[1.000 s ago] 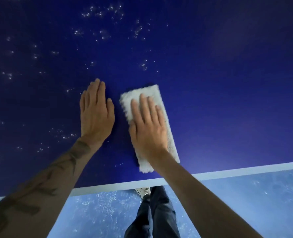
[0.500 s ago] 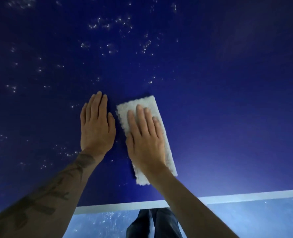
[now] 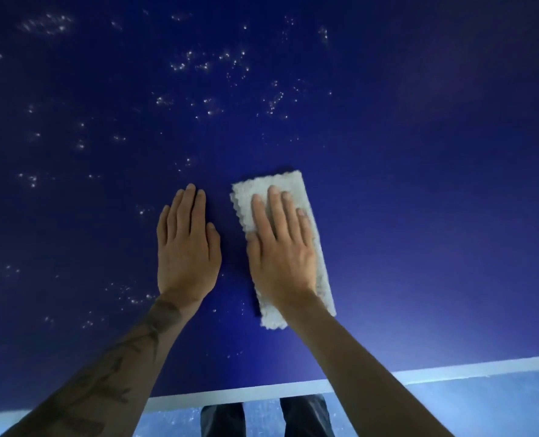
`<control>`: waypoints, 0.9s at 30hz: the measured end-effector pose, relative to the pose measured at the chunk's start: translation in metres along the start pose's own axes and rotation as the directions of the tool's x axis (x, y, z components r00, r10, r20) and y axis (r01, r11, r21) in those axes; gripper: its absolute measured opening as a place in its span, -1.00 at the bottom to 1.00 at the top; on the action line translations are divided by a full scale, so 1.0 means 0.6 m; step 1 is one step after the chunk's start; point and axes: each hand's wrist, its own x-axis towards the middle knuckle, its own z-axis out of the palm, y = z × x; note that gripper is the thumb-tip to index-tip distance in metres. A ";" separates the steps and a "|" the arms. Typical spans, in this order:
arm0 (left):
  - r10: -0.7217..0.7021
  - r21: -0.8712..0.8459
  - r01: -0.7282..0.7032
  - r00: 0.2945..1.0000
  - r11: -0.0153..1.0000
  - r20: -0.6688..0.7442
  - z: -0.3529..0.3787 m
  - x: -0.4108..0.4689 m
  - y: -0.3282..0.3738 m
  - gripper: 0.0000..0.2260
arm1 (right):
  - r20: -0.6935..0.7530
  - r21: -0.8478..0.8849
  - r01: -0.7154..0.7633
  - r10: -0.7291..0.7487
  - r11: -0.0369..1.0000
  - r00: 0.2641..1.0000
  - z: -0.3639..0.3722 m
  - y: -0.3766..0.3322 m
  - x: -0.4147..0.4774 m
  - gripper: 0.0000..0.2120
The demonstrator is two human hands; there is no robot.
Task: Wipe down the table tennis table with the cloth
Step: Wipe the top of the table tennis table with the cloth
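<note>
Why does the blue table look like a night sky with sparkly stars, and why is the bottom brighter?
In the head view, small specks on the table catch light and glint. In the same view, light is strongest near the white line and fades to dark at the top, the top-left specks smear with blur, and the cloth casts a thin shadow.

- The deep blue table tennis table top (image 3: 419, 184) looks smooth and matt, with a soft sheen near its edge.
- Small glinting wet-looking droplets (image 3: 208, 64) speckle that surface.
- The white painted edge line (image 3: 261, 393) appears flat and matt.
- The folded white cloth (image 3: 293, 184) is fluffy, nubbly terry-like fabric with a scalloped edge.
- The pale blue floor (image 3: 482, 405) looks mottled and scuffed.
</note>
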 end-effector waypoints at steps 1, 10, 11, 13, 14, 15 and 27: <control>-0.002 -0.013 0.003 1.000 1.000 0.011 -0.002 0.000 0.000 -0.49 | 0.003 -0.005 -0.030 0.030 1.000 1.000 -0.006 0.023 -0.008 -0.42; 0.060 -0.079 -0.061 0.998 0.995 -0.016 -0.022 0.086 0.003 -0.52 | -0.046 0.007 -0.254 0.254 0.967 0.966 -0.037 0.037 0.139 -0.39; 0.058 -0.071 -0.059 0.998 0.996 -0.013 -0.022 0.107 0.003 -0.52 | -0.020 -0.014 -0.161 0.161 0.987 0.987 -0.030 0.014 0.126 -0.39; 0.057 -0.053 -0.058 0.998 0.997 -0.014 -0.020 0.147 0.005 -0.52 | 0.016 -0.046 -0.005 0.005 0.999 1.000 -0.019 -0.004 0.082 -0.41; 0.060 -0.045 -0.061 0.998 0.997 -0.016 -0.019 0.163 0.004 -0.51 | 0.021 -0.049 0.017 -0.016 0.999 1.000 -0.018 0.006 0.065 -0.42; 0.061 -0.040 -0.062 0.998 0.997 -0.017 -0.018 0.176 0.004 -0.51 | 0.021 -0.048 -0.006 0.007 0.999 1.000 -0.022 0.025 0.059 -0.42; 0.067 -0.020 -0.067 0.998 0.998 -0.011 -0.012 0.191 -0.001 -0.50 | 0.009 -0.040 -0.010 0.011 0.999 1.000 -0.031 -0.005 0.176 -0.41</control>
